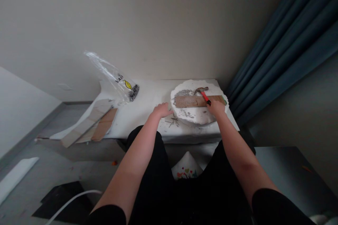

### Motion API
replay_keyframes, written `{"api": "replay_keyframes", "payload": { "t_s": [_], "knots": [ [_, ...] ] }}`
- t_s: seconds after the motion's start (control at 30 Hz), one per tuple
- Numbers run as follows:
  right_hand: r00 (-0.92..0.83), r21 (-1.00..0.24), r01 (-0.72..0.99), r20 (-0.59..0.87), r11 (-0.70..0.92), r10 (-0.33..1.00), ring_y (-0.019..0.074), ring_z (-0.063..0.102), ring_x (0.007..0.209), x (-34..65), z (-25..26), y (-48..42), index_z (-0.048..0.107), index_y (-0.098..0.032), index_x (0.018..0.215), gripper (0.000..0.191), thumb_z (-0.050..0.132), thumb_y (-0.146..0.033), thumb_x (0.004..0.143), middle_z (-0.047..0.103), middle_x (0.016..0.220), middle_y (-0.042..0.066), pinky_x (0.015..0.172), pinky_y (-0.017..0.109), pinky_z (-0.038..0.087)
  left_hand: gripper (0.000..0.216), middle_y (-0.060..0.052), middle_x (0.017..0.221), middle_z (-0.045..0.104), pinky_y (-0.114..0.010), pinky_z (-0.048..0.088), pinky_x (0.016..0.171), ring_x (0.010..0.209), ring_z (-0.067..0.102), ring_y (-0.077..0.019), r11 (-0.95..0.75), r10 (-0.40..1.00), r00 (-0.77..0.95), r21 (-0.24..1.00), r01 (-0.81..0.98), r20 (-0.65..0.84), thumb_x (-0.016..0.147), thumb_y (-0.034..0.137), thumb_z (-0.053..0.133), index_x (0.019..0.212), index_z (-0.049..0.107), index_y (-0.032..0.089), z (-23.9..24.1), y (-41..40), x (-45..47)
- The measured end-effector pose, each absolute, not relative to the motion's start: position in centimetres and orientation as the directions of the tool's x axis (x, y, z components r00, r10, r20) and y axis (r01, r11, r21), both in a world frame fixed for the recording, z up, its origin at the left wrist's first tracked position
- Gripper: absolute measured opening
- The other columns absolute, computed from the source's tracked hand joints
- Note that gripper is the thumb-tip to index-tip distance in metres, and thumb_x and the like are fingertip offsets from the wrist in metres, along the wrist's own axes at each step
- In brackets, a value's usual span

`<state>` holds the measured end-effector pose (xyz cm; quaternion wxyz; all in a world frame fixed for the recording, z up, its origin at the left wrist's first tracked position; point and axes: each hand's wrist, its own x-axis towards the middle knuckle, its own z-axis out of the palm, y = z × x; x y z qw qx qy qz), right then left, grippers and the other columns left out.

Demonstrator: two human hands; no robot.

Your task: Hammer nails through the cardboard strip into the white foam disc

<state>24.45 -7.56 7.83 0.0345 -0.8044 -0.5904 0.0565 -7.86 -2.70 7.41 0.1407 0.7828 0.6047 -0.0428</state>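
My right hand [217, 108] is closed round the dark end of a claw hammer's handle. The claw hammer [205, 95] has a red grip, and its metal head lies over a rough-edged white round slab [195, 116]. Across that slab runs a long brown strip [188, 101], its left part covered with small marks or points too fine to make out. To the left of the slab, my left hand [161, 110] rests low over the white table with fingers apart and thumb toward the slab, holding nothing visible. Several thin nails [173, 122] lie loose close to it.
A clear plastic bag [116, 77] with dark small contents stands on the white table [149, 93] at left. Brown cardboard pieces [105, 123] overlap the table's left end. Blue curtains [280, 38] hang at right, near a dark grey surface [285, 168].
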Motion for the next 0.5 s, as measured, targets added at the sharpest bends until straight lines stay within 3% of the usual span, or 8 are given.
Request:
{"api": "replay_keyframes", "payload": {
  "t_s": [0.2,0.33,0.5],
  "knots": [
    [0.340,-0.135,0.933,0.013,-0.335,0.940,0.0379,0.055,0.130,23.1,7.6,-7.7,0.059,-0.011,0.141,0.049,0.055,-0.039,0.102,0.049,0.146,0.029,0.099,0.043,0.045,0.057,-0.019,0.140,0.064,-0.038,0.050,0.100,0.128,0.061,-0.0329,-0.042,0.991,0.074,0.257,0.965,-0.116,0.093,0.051,0.060,0.139,0.054,0.018,3.3,-6.5,-11.5],
    [0.317,-0.178,0.935,0.042,-0.305,0.947,0.0432,0.046,0.133,21.5,6.8,-7.0,0.056,-0.006,0.141,0.047,0.051,-0.031,0.101,0.044,0.145,0.034,0.102,0.052,0.039,0.044,-0.017,0.139,0.064,-0.038,0.048,0.104,0.131,0.059,-0.0296,0.074,0.997,-0.063,0.297,0.952,-0.046,0.096,0.040,0.057,0.134,0.056,0.017,2.0,-8.6,-12.9],
    [0.210,-0.207,0.965,0.247,-0.160,0.946,0.0428,0.046,0.128,20.2,5.8,-4.8,0.057,-0.010,0.138,0.048,0.055,-0.036,0.098,0.047,0.139,0.030,0.098,0.054,0.040,0.040,-0.018,0.137,0.064,-0.039,0.047,0.106,0.130,0.060,-0.0291,0.176,0.982,-0.145,0.316,0.932,-0.121,0.095,0.040,0.061,0.128,0.059,0.017,1.4,-8.7,-14.9]
  ]
}}
